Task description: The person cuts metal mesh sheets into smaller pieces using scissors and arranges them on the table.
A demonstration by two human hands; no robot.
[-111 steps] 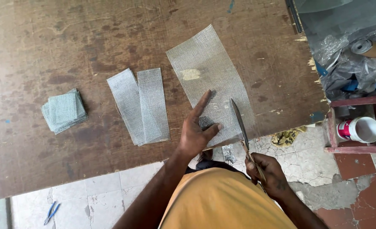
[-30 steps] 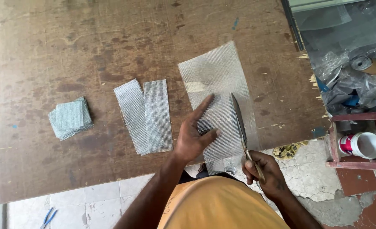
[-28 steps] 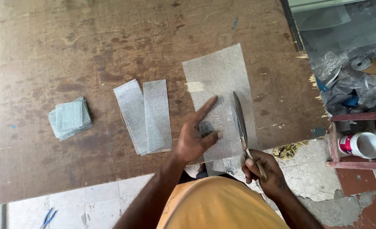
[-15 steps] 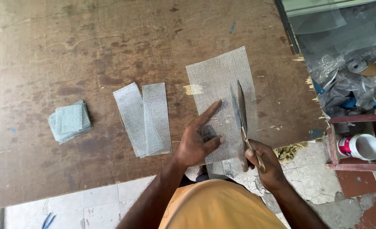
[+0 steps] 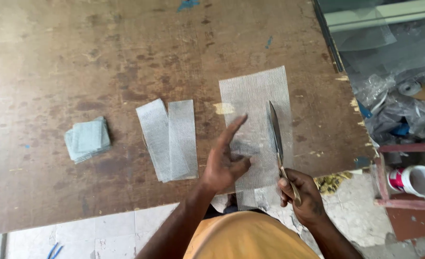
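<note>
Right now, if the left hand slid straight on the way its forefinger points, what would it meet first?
The left hand points up and right across the big mesh sheet it presses on. Along that line it would likely meet only more mesh, then bare wooden table past the sheet's far edge. The knife lies to the right, off that line.

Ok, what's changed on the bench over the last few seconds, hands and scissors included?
Little has changed. The right hand has kept its grip on the long scissors and nudged them slightly forward along the mesh sheet, blades still together as far as I can tell. The left hand stays pressed on the sheet, forefinger out. The two cut mesh strips and the folded stack have not moved.
</note>
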